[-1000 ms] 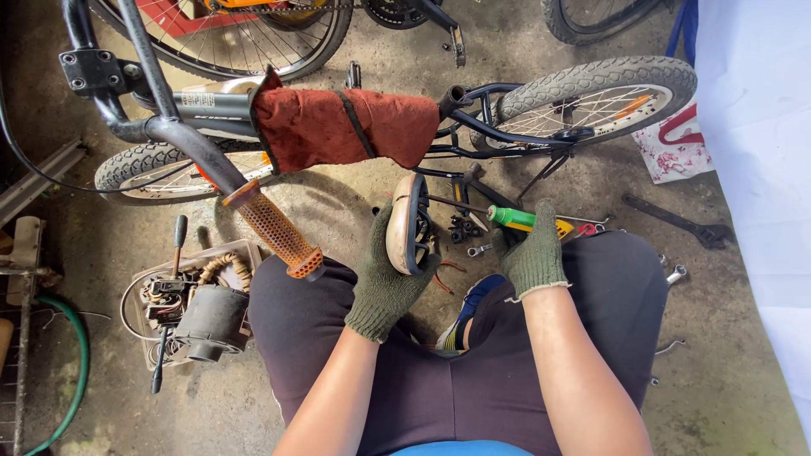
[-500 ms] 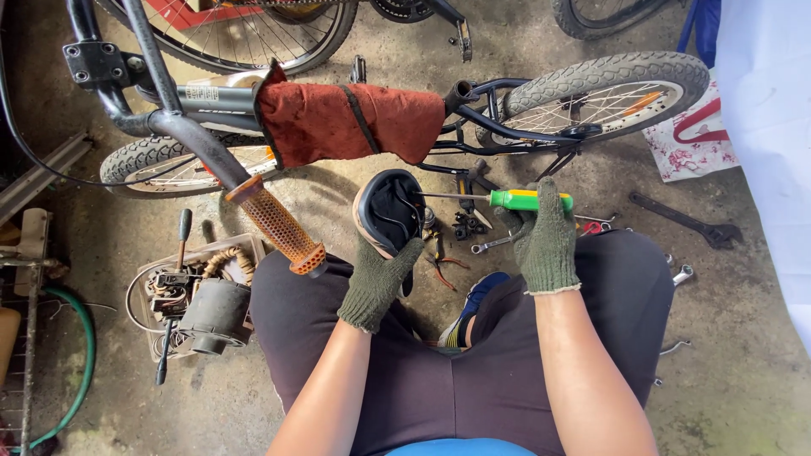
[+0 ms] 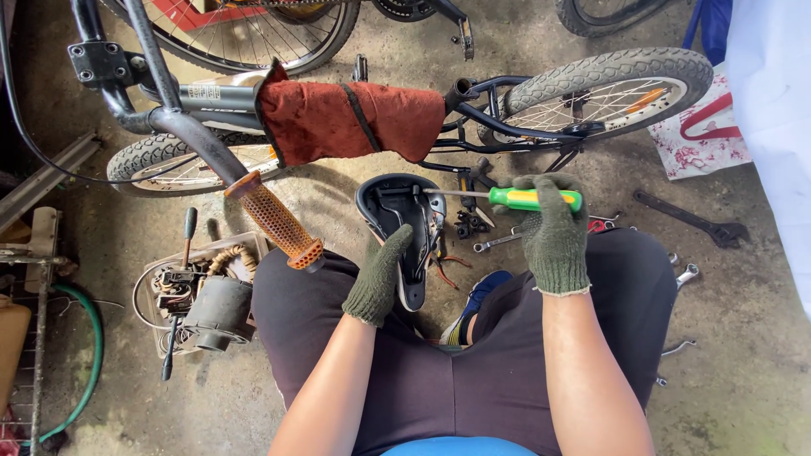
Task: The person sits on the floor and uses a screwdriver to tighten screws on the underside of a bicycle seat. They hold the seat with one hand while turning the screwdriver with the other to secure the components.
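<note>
My left hand (image 3: 380,274), in a dark green knit glove, holds a black bicycle saddle (image 3: 404,228) turned underside up above my lap. My right hand (image 3: 553,232), gloved the same way, grips a screwdriver (image 3: 524,199) by its green and yellow handle. Its metal shaft points left and its tip rests on the saddle's underside rails. A small bicycle (image 3: 473,93) lies in front of my knees, its frame wrapped in a rust-red cloth (image 3: 351,118). Its orange handlebar grip (image 3: 274,221) juts toward my left thigh.
On the concrete floor lie a black adjustable wrench (image 3: 693,218), spanners (image 3: 498,242), red-handled pliers (image 3: 598,225) and small parts. A tray with an old motor (image 3: 215,312) and wire coils sits at the left. A green hose (image 3: 84,363) curves at far left.
My left hand has turned the saddle from its side to underside up. My right hand has brought the screwdriver level and its tip onto the saddle's underside.
</note>
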